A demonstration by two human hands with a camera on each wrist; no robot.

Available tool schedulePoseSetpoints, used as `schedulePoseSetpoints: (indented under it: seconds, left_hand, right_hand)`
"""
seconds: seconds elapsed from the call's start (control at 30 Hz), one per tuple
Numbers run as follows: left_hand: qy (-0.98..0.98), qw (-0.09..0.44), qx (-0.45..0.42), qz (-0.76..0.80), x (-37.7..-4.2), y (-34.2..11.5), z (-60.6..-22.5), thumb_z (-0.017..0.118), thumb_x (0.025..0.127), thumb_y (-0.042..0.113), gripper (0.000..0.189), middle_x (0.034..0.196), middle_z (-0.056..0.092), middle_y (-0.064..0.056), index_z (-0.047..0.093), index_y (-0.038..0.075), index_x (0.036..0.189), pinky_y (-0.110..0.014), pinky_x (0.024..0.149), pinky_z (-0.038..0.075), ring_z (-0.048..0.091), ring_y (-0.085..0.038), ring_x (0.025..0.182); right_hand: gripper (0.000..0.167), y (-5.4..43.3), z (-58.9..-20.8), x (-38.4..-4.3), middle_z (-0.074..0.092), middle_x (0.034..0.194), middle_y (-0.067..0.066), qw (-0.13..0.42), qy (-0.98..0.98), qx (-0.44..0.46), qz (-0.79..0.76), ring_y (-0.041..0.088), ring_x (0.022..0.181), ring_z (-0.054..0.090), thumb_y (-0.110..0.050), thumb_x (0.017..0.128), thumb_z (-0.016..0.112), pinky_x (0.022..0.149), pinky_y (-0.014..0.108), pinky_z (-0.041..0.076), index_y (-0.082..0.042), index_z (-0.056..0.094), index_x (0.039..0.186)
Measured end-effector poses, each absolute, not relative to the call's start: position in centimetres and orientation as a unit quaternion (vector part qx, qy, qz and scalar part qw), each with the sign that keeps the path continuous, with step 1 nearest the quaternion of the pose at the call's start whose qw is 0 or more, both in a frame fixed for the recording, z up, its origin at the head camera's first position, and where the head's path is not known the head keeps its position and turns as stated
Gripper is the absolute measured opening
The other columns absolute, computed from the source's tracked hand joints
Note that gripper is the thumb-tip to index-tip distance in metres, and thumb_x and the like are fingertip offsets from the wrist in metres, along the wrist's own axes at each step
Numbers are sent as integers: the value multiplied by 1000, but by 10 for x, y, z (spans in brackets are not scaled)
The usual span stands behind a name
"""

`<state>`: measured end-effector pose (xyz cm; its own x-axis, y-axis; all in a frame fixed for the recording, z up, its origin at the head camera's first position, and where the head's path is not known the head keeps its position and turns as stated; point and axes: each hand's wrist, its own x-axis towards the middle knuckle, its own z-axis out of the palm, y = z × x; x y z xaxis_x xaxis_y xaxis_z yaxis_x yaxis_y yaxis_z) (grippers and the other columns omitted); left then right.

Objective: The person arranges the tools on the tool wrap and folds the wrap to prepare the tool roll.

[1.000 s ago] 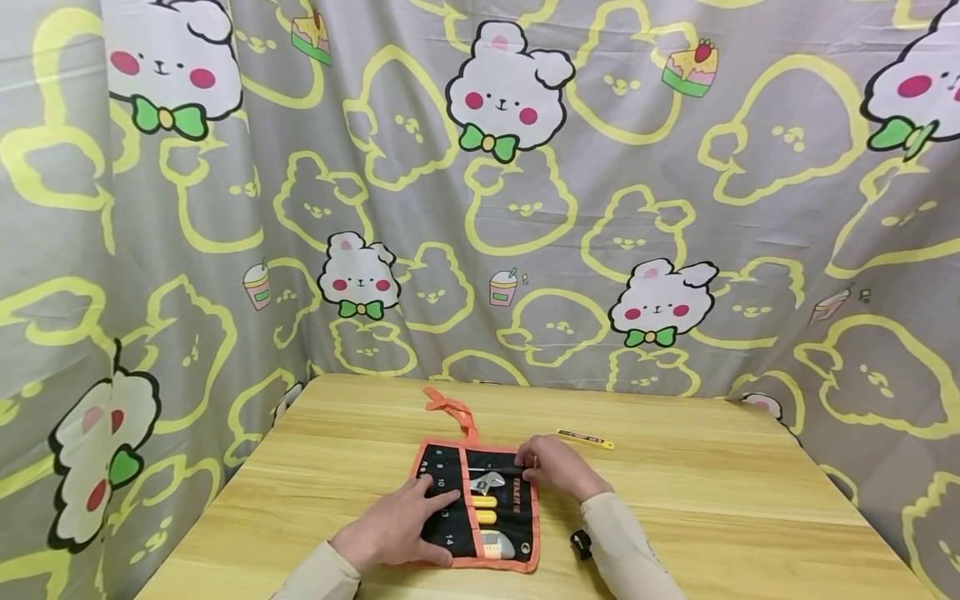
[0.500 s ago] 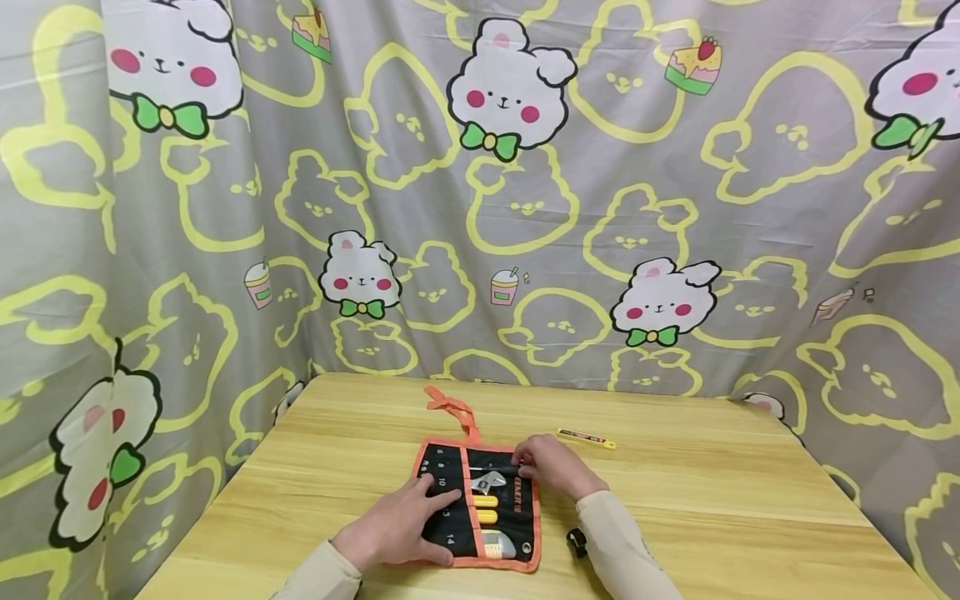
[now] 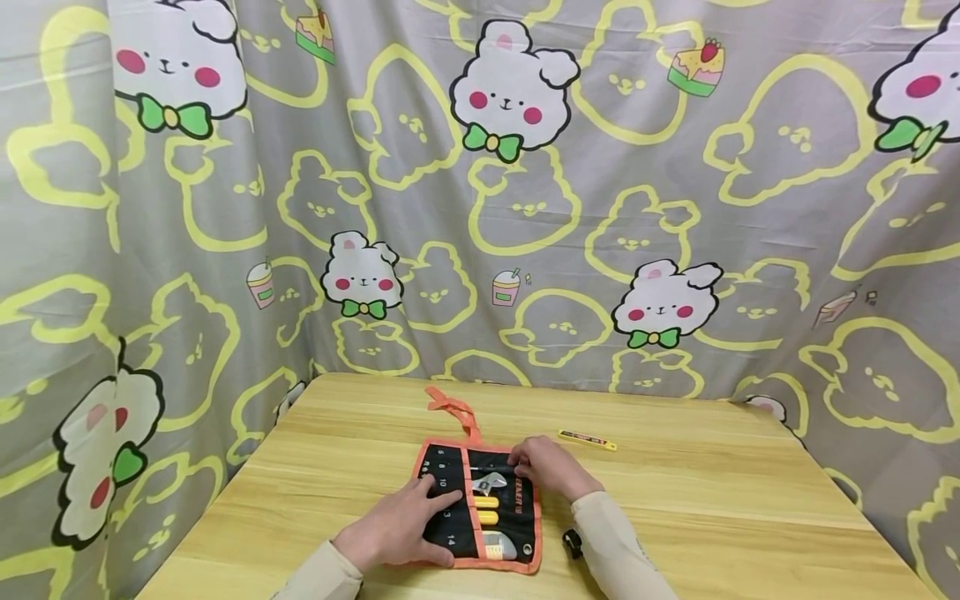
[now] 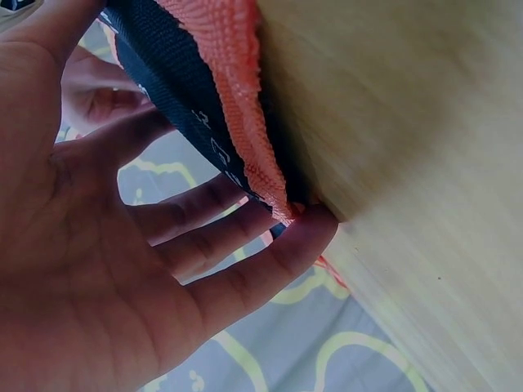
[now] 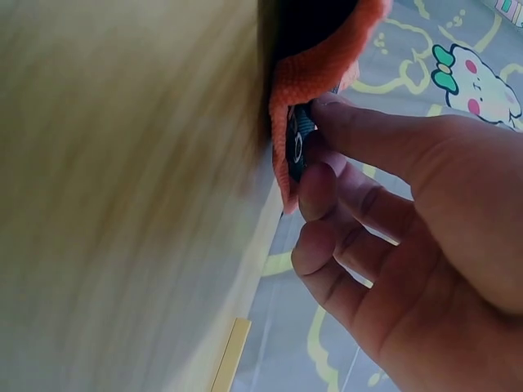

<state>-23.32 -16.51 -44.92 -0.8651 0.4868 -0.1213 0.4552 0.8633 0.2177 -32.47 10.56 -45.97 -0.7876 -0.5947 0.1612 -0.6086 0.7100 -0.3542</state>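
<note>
Cloth pouch [image 3: 459, 525] with ribbed orange edging [image 4: 239, 90] touches left hand [image 3: 397, 521].

The right grip [image 3: 551, 467] hides part of a dark tool [image 3: 498, 468] in the pouch [image 3: 517, 527].

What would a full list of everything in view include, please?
Table: one, pale wood, foreground
Curtain: one or more, mostly grey and yellow, background
Pouch: one, black, orange-edged, on the table
Strap: one, orange, pouch's far edge
Wrench: one, silver, in the pouch
Handles: two, yellow, beside the wrench
Wide tool: one, grey and yellow, pouch's near end
Thin tool: one, dark, pouch's far end
Strip: one, yellow, right of the pouch
Small object: one, black, right of the pouch
Sleeves: two, beige, on the forearms
Left hand: one, bare, resting on the pouch
Right hand: one, bare, pinching the thin tool
</note>
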Motion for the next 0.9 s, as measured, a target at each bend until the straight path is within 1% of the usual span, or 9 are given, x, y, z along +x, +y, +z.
schedulePoseSetpoints:
  seconds: [0.23, 0.5, 0.9]
  left_hand:
    - [961, 92, 243, 93, -233, -165, -448, 75, 79, 68, 83, 145, 50, -20, 54, 31, 150, -54, 97, 53, 55, -37, 126]
    - [958, 88, 255, 97, -233, -166, -451, 75, 80, 69, 84, 146, 49, -20, 53, 30, 151, -55, 96, 53, 53, -40, 130]
    - [960, 98, 243, 96, -234, -164, -449, 75, 80, 68, 82, 148, 48, -21, 53, 31, 150, -56, 98, 52, 53, -40, 131]
  right_hand:
    - [10, 102, -461, -326, 76, 95, 3, 25, -925, 331, 186, 12, 81, 68, -4, 94, 72, 74, 32, 57, -9, 80, 100]
    - [10, 99, -461, -326, 76, 95, 3, 31, -928, 332, 169, 13, 83, 68, -6, 95, 72, 75, 34, 57, -10, 80, 99]
    - [12, 95, -456, -332, 75, 99, 4, -7, -927, 331, 174, 12, 83, 67, -6, 97, 69, 75, 33, 57, -11, 79, 103]
